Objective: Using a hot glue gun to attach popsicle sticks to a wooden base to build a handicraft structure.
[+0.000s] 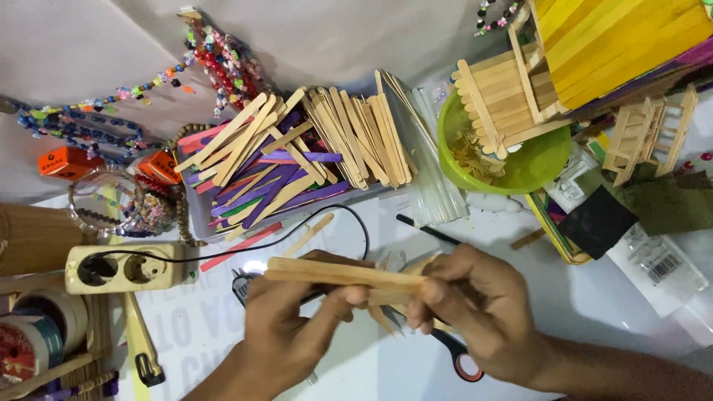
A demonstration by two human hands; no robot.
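left hand (286, 327): near the desk's front edge, fingers curled and grasping the left end of a bundle of plain wooden craft sticks (342, 273).
right hand (475, 301): fingers pinched and clenched on the right end of the same bundle.
wooden craft sticks: held level between both hands, above the white desk (594, 297), just in front of the grey tray.
scissors (460, 360): lying on the desk under the right hand, only the black and red handle shows.
grey tray (194, 212): behind the hands at the middle of the desk, heaped with plain, purple and pink sticks (290, 160).
green bowl (520, 167): right of the tray, with small wooden bits inside and a stick-built piece (501, 100) resting over its rim.
yellow stick roof (616, 41): at the back right corner.
small stick ladder frames (650, 134): just right of the bowl.
power strip (122, 267): toward the left edge, a black cord (327, 219) running from it across the desk.
bead strings (215, 63): at the back left, on grey cloth.
tape rolls (33, 334): at the front left corner.
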